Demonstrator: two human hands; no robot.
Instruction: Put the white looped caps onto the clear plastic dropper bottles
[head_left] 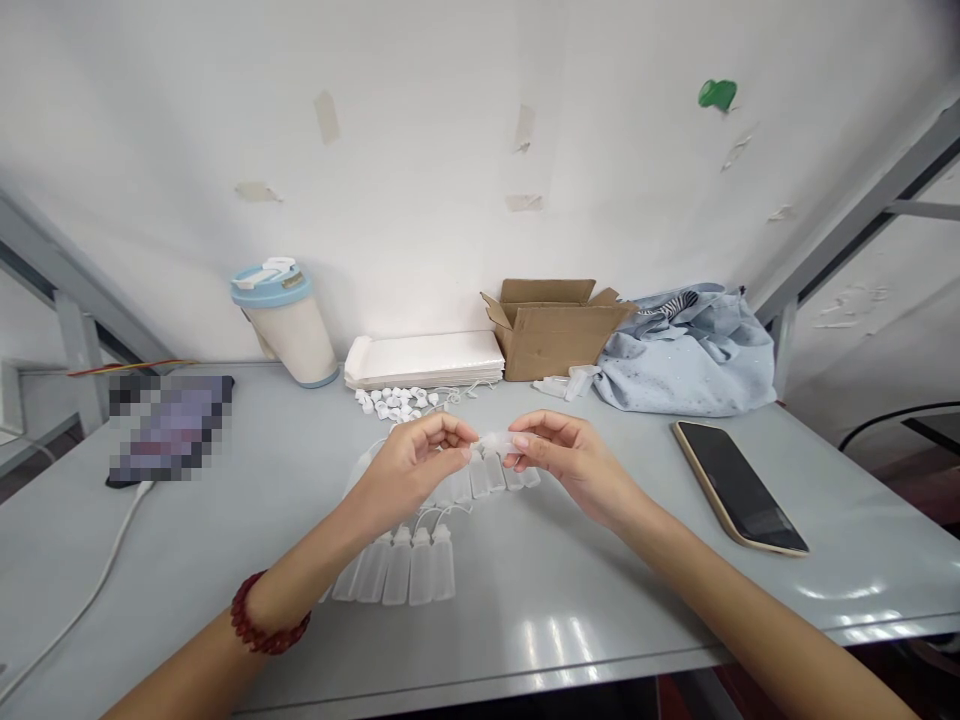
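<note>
My right hand is closed, pinching a small translucent plastic bottle held sideways above the table. At the bottle's other end, the thumb and fingers of my left hand are pinched together; what lies between those fingertips is too small to make out. Just beneath my hands is a row of similar bottles, partly covered by my left hand. Nearer the front, a second row of bottles lies side by side, with thin white loops at their necks. Behind my left hand sits a pile of small white caps.
A stack of white padded envelopes, an open cardboard box and a blue cloth line the wall. A lidded cup and a cabled phone are left; another phone lies right. More bottles lie before the box.
</note>
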